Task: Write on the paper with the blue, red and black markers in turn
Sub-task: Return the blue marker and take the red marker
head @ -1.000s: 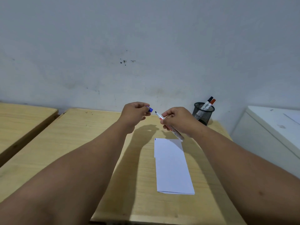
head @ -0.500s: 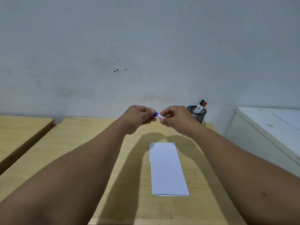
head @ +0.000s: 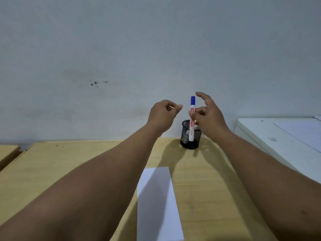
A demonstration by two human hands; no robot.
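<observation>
So we've got the blue marker (head: pixel 192 117) standing upright with its cap on top, lower end down in front of or inside the black mesh pen cup (head: pixel 190 136) — can't really tell which. Our right hand (head: pixel 207 115) is right beside it with fingers spread loose; a fingertip or two may touch the barrel, hard to say. Our left hand (head: pixel 164 113) hovers just left of the marker, curled into a loose fist with nothing in it. The paper (head: pixel 157 202) lies flat on the wooden desk (head: pixel 73 164), nearer to us, between our forearms.
</observation>
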